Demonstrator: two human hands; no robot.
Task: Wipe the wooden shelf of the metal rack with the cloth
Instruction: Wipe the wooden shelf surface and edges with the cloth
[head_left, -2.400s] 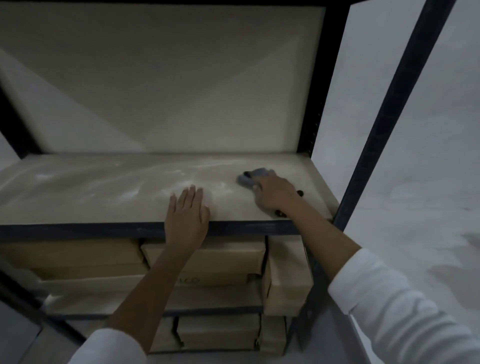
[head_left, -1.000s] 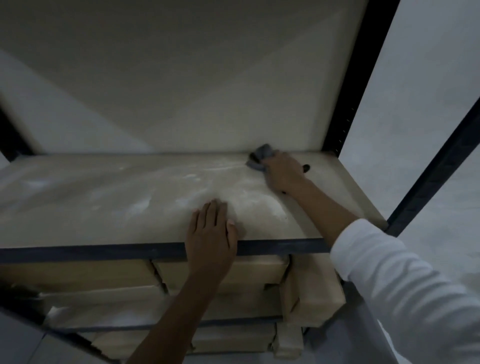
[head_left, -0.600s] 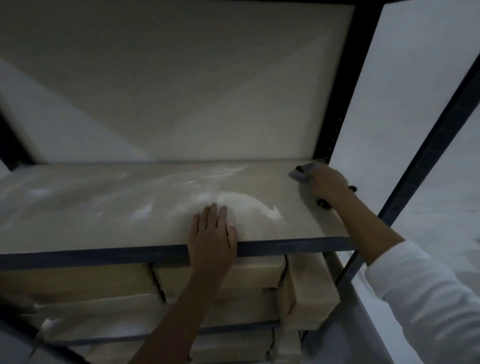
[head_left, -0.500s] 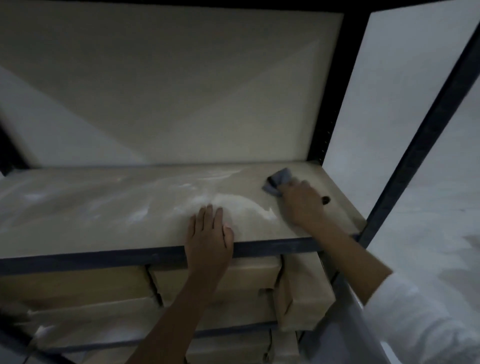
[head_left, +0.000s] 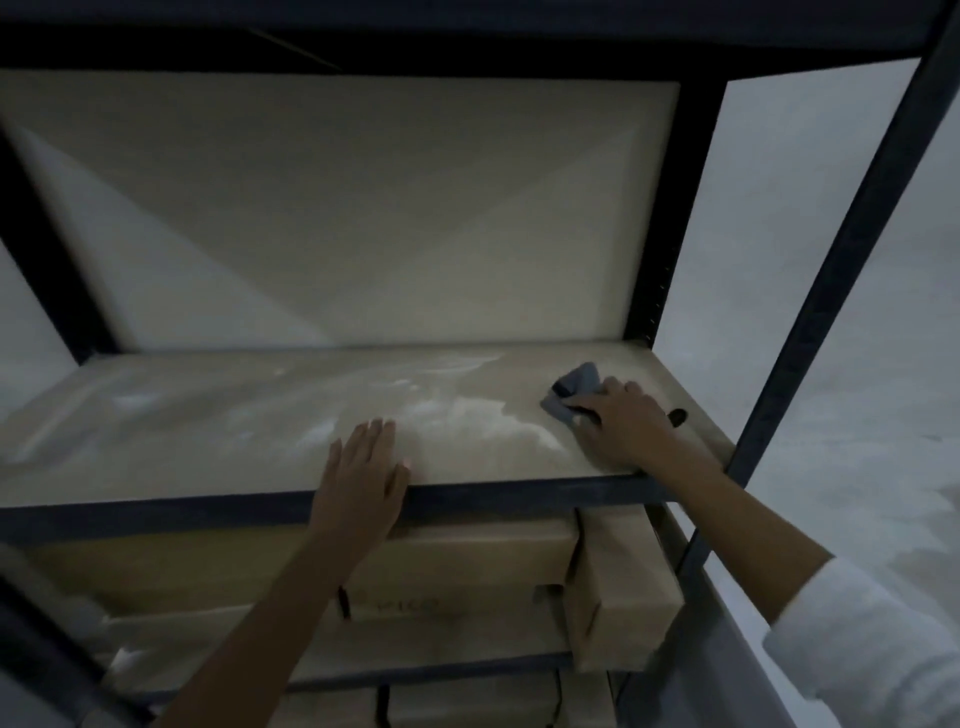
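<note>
The wooden shelf (head_left: 218, 431) is a pale board in a dark metal rack (head_left: 841, 291), streaked with whitish dust across its middle. My right hand (head_left: 621, 423) presses a small grey-blue cloth (head_left: 571, 395) flat on the shelf's right part; the cloth sticks out past my fingertips to the left. My left hand (head_left: 361, 480) lies flat, fingers together, on the shelf's front edge near the middle, holding nothing.
Brown cardboard boxes (head_left: 467, 566) fill the level below the shelf. A dark front rail (head_left: 156, 512) edges the shelf. Black uprights stand at the back right (head_left: 660, 218) and front right. A pale wall panel (head_left: 337, 208) closes the back.
My right hand swept the cloth from the shelf's middle to the back right corner, then came back a little forward and left. My left hand stayed on the front edge.
</note>
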